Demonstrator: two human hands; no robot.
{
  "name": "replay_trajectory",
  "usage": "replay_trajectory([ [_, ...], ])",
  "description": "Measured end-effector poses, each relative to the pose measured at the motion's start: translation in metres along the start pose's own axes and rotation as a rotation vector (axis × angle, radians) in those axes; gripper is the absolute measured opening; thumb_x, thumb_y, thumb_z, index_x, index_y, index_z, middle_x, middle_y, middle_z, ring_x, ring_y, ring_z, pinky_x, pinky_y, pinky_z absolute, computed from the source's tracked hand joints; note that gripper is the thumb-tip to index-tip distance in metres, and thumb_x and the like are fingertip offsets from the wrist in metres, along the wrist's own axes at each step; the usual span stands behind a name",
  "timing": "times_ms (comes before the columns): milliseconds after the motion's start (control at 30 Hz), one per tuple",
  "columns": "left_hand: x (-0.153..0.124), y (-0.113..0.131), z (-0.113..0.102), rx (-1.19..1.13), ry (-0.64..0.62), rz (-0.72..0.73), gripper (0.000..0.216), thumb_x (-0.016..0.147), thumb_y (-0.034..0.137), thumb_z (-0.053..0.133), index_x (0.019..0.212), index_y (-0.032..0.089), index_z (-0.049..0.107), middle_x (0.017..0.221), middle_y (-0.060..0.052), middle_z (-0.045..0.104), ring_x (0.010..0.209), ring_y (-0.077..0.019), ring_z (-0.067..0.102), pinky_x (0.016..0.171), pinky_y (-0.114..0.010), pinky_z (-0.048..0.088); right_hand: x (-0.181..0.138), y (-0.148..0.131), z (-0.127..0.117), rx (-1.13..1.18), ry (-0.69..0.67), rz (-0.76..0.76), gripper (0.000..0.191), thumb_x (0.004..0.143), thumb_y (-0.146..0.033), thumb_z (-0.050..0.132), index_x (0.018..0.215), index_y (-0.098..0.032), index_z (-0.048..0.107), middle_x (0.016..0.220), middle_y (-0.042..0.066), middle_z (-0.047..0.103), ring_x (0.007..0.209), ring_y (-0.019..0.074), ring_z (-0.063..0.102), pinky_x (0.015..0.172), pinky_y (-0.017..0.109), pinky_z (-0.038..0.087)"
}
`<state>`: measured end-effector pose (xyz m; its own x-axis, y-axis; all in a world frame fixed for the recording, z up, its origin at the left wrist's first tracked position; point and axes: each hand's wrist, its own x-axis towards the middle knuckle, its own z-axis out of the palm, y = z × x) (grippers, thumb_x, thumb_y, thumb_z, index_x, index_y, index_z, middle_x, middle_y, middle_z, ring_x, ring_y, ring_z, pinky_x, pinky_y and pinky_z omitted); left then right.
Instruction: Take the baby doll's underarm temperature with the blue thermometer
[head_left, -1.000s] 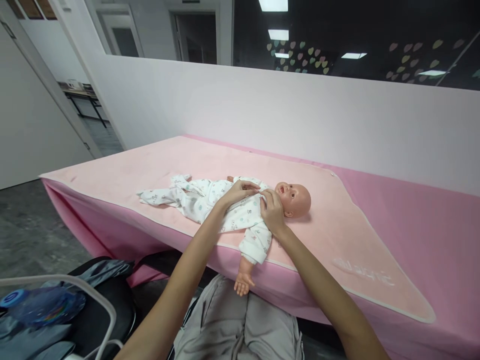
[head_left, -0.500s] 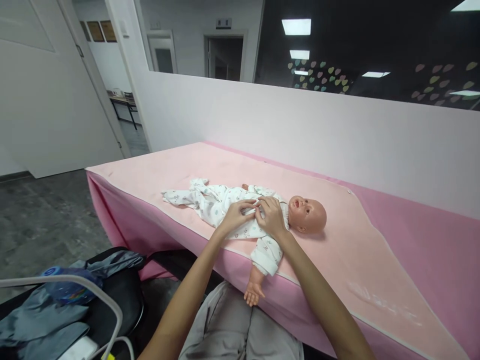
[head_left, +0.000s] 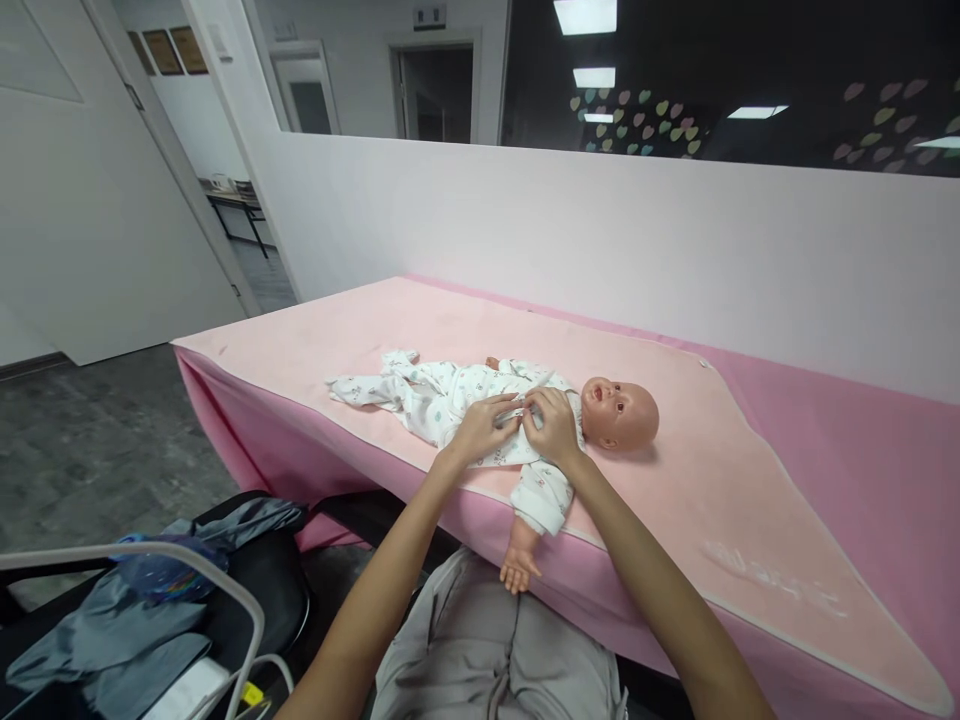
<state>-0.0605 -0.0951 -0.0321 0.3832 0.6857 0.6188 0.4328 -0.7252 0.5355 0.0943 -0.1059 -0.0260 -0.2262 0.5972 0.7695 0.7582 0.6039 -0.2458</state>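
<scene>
A baby doll (head_left: 621,412) lies on its back on a pale pink blanket (head_left: 697,470) over a pink table. It wears a white printed sleepsuit (head_left: 442,393). One bare doll arm (head_left: 519,563) hangs over the table's near edge. My left hand (head_left: 480,430) and my right hand (head_left: 553,428) meet over the doll's chest, fingers pinched on the sleepsuit's front fabric.
A white wall (head_left: 600,240) runs right behind the table. At the lower left a black chair (head_left: 262,590) carries grey clothing (head_left: 112,630), a blue item and a white tube frame. An open doorway (head_left: 232,210) is at the far left.
The view has shifted slightly. Both hands stay on the doll's chest and have drawn a little closer together on the fabric.
</scene>
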Motion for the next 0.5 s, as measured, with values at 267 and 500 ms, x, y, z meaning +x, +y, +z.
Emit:
replay_trajectory([
  [267,-0.0010,-0.0030,0.0015,-0.008,0.012,0.031,0.021,0.080,0.023,0.052,0.099,0.018,0.060,0.119,-0.008,0.058,0.110,-0.0200,0.054,0.096,-0.034,0.041,-0.0011,0.0007,-0.0003,-0.002,-0.003,-0.007,0.010,0.072,-0.010,0.048,0.073,-0.020,0.049,0.079,0.003,0.059,0.080,0.0190,0.051,0.078,0.032,0.036],
  [500,-0.0002,-0.0052,0.0072,-0.009,0.048,-0.034,0.024,0.076,0.015,0.049,0.096,0.018,0.061,0.115,-0.008,0.060,0.108,-0.0204,0.055,0.094,-0.034,0.042,-0.0010,0.0002,-0.0004,-0.030,-0.012,-0.016,0.008,0.074,-0.013,0.048,0.073,-0.020,0.049,0.080,0.004,0.059,0.081,0.0190,0.051,0.079,0.033,0.036],
])
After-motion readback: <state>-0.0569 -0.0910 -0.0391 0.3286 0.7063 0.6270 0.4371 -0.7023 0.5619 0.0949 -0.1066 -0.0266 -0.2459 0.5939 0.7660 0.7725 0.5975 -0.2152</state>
